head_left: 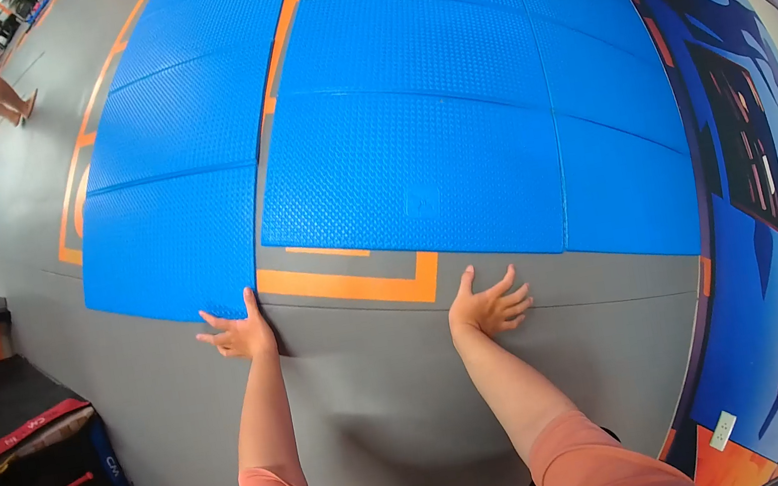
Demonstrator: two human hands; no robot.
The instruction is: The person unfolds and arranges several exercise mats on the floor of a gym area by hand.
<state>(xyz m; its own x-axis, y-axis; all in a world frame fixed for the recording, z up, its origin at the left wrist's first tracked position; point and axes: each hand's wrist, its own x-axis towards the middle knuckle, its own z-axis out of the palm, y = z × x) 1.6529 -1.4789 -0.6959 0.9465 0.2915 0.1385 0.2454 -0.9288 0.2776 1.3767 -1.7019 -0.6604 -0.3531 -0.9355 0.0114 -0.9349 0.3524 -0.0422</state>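
Observation:
Blue textured folding mats lie flat on the grey floor (pixel 358 368). At the near corner of the left mat (pixel 172 235) is my left hand (pixel 240 334), fingers spread, fingertips right at the mat's edge. My right hand (pixel 491 306) hovers over the floor just short of the wider mat (pixel 409 175), its fingers apart and holding nothing. A narrow gap separates the two mats, and the left one reaches nearer to me. Another blue panel (pixel 621 163) adjoins the wider mat on the right.
Orange floor markings (pixel 355 283) show between and around the mats. A painted wall (pixel 758 218) with an outlet (pixel 724 430) bounds the right side. Stacked black padded boxes (pixel 37 446) stand at lower left. A person's legs (pixel 0 95) are at upper left.

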